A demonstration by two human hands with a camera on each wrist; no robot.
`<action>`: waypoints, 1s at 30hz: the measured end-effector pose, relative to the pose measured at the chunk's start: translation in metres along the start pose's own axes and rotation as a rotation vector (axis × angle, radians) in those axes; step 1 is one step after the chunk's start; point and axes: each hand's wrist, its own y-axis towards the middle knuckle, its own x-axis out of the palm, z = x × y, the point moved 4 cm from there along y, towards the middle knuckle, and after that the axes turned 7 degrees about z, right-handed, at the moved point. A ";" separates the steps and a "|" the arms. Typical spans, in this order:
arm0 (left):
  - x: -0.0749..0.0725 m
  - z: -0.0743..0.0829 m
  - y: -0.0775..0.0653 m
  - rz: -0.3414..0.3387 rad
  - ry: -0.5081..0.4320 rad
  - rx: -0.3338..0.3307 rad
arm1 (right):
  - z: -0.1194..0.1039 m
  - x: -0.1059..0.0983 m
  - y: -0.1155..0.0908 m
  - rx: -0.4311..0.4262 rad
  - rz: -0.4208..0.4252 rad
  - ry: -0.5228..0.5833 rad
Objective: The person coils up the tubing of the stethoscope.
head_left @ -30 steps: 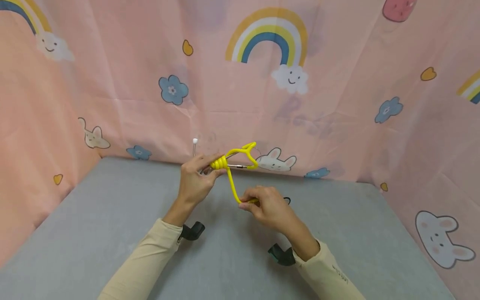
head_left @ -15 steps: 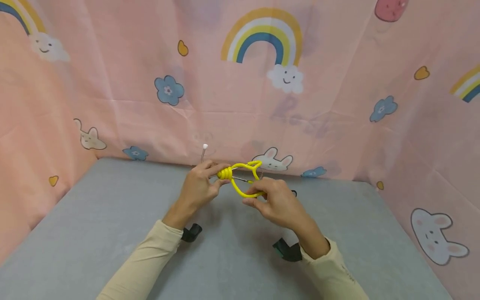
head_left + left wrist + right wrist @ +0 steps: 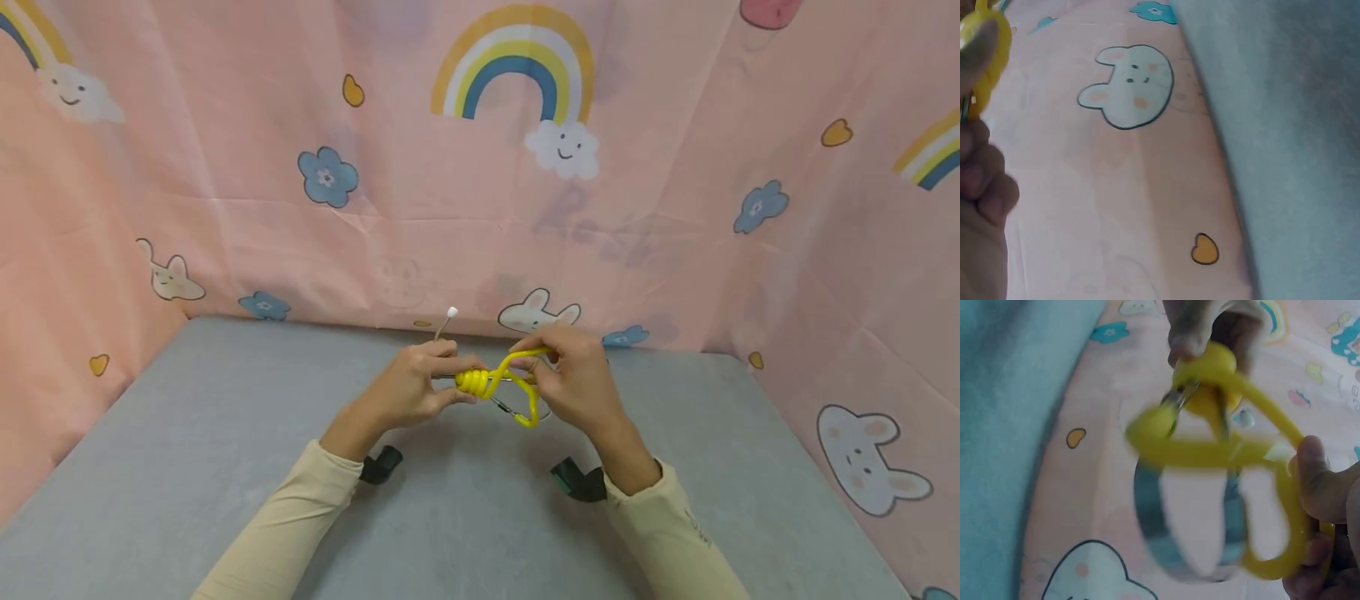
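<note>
A stethoscope with yellow tubing point(image 3: 472, 382) is held between both hands above the table. Several turns of the tubing are wound round its metal ear tubes. My left hand point(image 3: 408, 387) grips this coil, and one white ear tip point(image 3: 452, 312) sticks up behind the fingers. With thumb and fingers, my right hand point(image 3: 581, 387) pinches a free length of tubing that runs off the coil, up and to the right. The right wrist view shows the curved metal spring point(image 3: 1152, 512) and the yellow fork, both blurred. The chest piece is not seen.
Below the hands lies a grey table top point(image 3: 225, 467). A pink printed cloth point(image 3: 420, 183) hangs behind it and at both sides. Black wrist-worn devices, one being the left device point(image 3: 382, 465), stick out beneath the sleeves.
My right hand has carried the tubing from in front of the ear tubes up to their far side. My left hand has shifted right and lower, and the ear tip now leans right.
</note>
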 end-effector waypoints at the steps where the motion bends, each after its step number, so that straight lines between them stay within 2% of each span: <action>1: 0.000 0.002 0.001 -0.016 -0.035 0.010 | 0.002 -0.001 0.000 0.012 0.000 0.010; 5: 0.002 0.010 0.003 -0.067 -0.150 0.045 | 0.012 -0.003 0.000 0.094 -0.051 0.117; 9: 0.005 0.015 0.004 -0.075 -0.219 0.082 | 0.024 -0.003 0.000 0.184 -0.128 0.267; 14: 0.004 0.020 0.005 -0.029 -0.227 0.141 | 0.028 -0.002 0.000 0.279 -0.128 0.305; 18: 0.003 0.023 0.005 0.080 -0.129 0.230 | 0.027 0.000 0.001 0.365 -0.052 0.288; 21: 0.002 0.026 0.005 0.143 0.018 0.271 | 0.026 0.000 0.000 0.444 -0.003 0.275; 24: 0.003 0.029 0.005 0.130 0.207 0.274 | 0.026 0.001 0.000 0.511 0.016 0.275; 26: 0.003 0.031 0.005 0.113 0.295 0.271 | 0.027 0.003 -0.001 0.541 0.008 0.275; 28: 0.004 0.032 0.007 0.114 0.326 0.280 | 0.029 0.005 -0.001 0.565 -0.028 0.287; 30: 0.003 0.032 0.010 0.146 0.283 0.287 | 0.031 0.004 0.000 0.573 -0.068 0.295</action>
